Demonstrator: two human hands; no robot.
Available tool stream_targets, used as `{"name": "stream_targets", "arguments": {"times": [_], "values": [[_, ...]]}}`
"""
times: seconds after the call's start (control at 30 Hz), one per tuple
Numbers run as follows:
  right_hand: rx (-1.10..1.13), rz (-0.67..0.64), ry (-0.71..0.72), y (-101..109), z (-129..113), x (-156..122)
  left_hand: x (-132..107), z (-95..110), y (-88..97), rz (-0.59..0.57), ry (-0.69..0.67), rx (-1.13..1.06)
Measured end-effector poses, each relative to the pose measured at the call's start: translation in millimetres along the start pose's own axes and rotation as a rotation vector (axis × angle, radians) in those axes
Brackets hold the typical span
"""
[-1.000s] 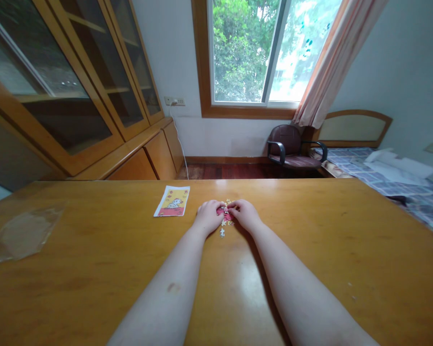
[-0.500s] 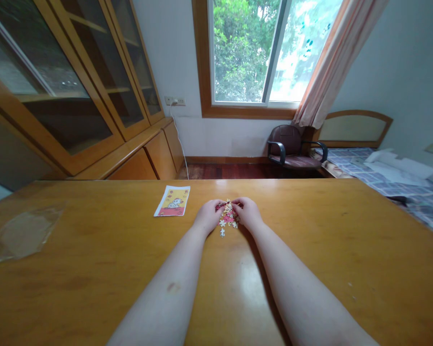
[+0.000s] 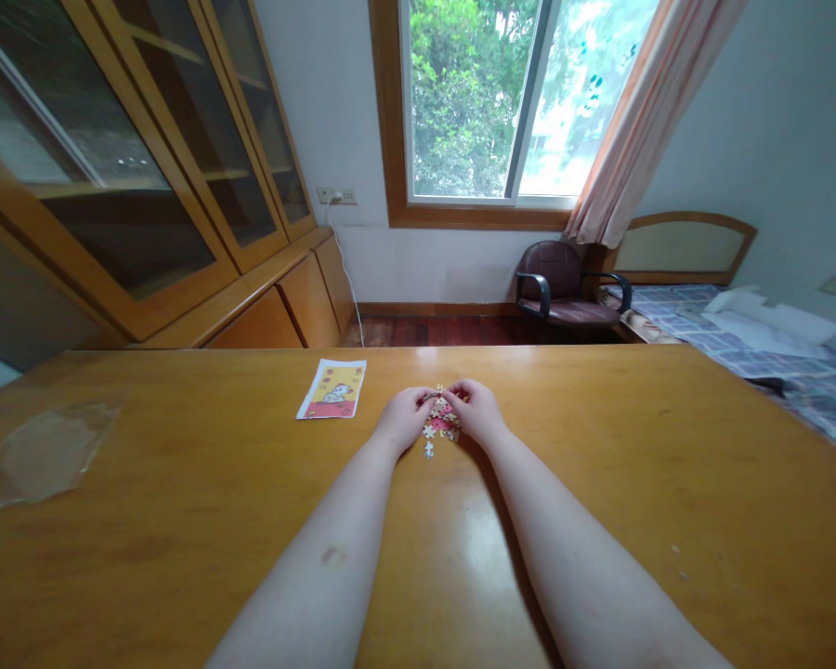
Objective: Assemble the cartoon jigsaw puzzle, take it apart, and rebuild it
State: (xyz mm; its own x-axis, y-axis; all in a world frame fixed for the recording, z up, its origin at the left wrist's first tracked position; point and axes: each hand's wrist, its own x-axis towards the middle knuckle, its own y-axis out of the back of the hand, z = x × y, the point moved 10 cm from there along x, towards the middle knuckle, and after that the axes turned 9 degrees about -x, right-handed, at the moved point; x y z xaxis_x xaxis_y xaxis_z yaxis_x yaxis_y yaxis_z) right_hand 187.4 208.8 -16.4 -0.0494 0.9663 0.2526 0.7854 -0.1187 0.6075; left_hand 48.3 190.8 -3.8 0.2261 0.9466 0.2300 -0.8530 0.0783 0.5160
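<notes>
Pink and white puzzle pieces (image 3: pixel 442 425) lie between the half-curled left hand (image 3: pixel 401 417) and right hand (image 3: pixel 481 410), any grip hidden, the card (image 3: pixel 333 391) apart, probably for easy viewing.

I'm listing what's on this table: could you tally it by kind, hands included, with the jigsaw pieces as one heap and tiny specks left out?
Left hand and right hand: 2
Heap of jigsaw pieces: 1
Picture card: 1
Clear plastic wrapping: 1
Total: 5

R hand (image 3: pixel 478 409) fingertips farther out vs 1s ago, more puzzle pcs (image 3: pixel 441 425) bared beside L hand (image 3: pixel 404 417)
</notes>
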Motion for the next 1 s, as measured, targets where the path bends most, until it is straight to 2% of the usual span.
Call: {"name": "stream_targets", "arguments": {"times": [0.37,1.0], "values": [[-0.005,0.029,-0.075,4,8,0,3,-15,9.1,0.102,0.044,-0.040],[-0.054,-0.008,-0.128,0,14,0,1,-11,12.2,0.131,0.100,-0.072]]}}
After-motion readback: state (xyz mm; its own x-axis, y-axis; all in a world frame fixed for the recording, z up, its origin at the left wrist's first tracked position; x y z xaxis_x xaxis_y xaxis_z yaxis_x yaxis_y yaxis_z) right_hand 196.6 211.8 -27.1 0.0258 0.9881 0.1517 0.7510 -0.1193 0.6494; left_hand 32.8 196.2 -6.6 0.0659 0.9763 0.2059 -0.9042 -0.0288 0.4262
